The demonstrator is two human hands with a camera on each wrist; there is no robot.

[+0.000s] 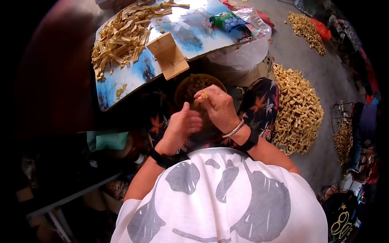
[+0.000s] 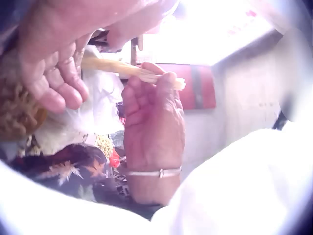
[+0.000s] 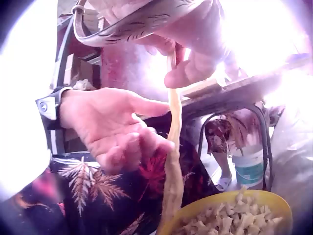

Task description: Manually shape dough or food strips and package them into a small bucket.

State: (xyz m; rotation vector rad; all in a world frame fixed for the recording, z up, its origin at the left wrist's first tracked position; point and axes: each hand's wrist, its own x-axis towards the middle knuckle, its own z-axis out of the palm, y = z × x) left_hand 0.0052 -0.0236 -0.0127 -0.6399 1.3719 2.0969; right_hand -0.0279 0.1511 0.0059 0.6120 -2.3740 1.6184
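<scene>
My right hand (image 1: pixel 221 106) pinches the upper end of a long pale yellow strip (image 3: pixel 173 161), which looks like tofu skin, between thumb and fingers. In the right wrist view the strip hangs down to the rim of a yellow bowl (image 3: pixel 284 203). My left hand (image 1: pixel 182 123) is beside it, palm turned inward and fingers loosely bent; thumb and fingertips reach the strip's edge in the right wrist view. Small knotted pieces (image 3: pixel 230 219) fill the bowl. A bit of the strip stands out past the right thumb in the left wrist view.
Loose strips (image 1: pixel 121 38) lie heaped on the patterned table (image 1: pixel 186 34), near an angled wooden piece (image 1: pixel 168 56) at its edge. A green-blue packet (image 1: pixel 229 21) and a clear plastic bag (image 1: pixel 243 56) are at its right. Knotted pieces form a large pile (image 1: pixel 298 113) on the floor.
</scene>
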